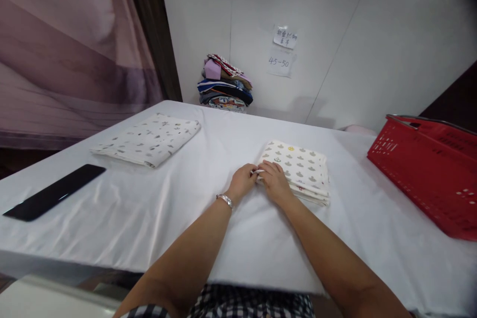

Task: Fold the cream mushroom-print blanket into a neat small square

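A folded white cloth (298, 165) printed with grey shapes lies flat on the table, right of the middle. At its near left corner my left hand (243, 181) is closed, fingertips pinching the cloth's edge. My right hand (275, 182) rests on the same corner, its fingers bent over the top layer and touching the edge close to the left fingertips. Several folded layers show along the cloth's near side. A second folded white cloth (154, 139) with small scattered prints lies farther left, apart from both hands.
A black flat slab (55, 193) lies at the table's left. On the right stands a red plastic basket (428, 174) with a metal handle. Behind the table's far edge is a stack of folded fabrics (225, 84) against the wall. Paper signs (283, 49) hang above the white tablecloth (201, 194).
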`<state>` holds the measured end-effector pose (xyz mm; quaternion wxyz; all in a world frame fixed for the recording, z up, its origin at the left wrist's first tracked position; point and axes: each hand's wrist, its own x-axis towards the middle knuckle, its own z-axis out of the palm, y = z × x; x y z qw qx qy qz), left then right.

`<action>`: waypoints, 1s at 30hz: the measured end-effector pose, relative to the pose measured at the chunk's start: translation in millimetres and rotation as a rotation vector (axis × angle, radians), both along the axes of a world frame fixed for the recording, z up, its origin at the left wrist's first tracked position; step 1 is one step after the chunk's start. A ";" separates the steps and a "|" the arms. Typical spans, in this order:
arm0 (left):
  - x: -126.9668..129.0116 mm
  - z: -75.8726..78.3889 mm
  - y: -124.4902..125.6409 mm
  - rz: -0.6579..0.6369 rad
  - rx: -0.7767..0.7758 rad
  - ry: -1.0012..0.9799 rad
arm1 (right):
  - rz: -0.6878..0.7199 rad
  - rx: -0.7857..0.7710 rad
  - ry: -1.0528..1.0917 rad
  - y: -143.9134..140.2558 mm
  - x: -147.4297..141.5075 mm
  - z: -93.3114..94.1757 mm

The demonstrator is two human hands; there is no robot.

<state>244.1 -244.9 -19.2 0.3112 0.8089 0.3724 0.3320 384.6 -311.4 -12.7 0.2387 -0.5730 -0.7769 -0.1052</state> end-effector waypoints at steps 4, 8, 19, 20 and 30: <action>-1.5 4.1 -3.6 -0.028 0.025 0.030 | -0.023 -0.019 -0.030 0.1 -2.7 2.6; -1.6 10.4 -10.1 -0.052 0.048 0.091 | -0.055 -0.025 -0.043 -10.8 -4.5 12.2; 9.1 14.1 -14.8 0.061 0.281 0.296 | -0.321 -0.029 -0.083 -103.6 75.2 5.3; 10.7 14.4 -15.9 0.066 0.304 0.303 | -0.349 -0.021 -0.088 -112.0 84.2 3.3; 16.7 13.2 -22.5 -0.067 0.516 0.360 | -0.425 0.018 -0.125 -136.2 125.1 -5.1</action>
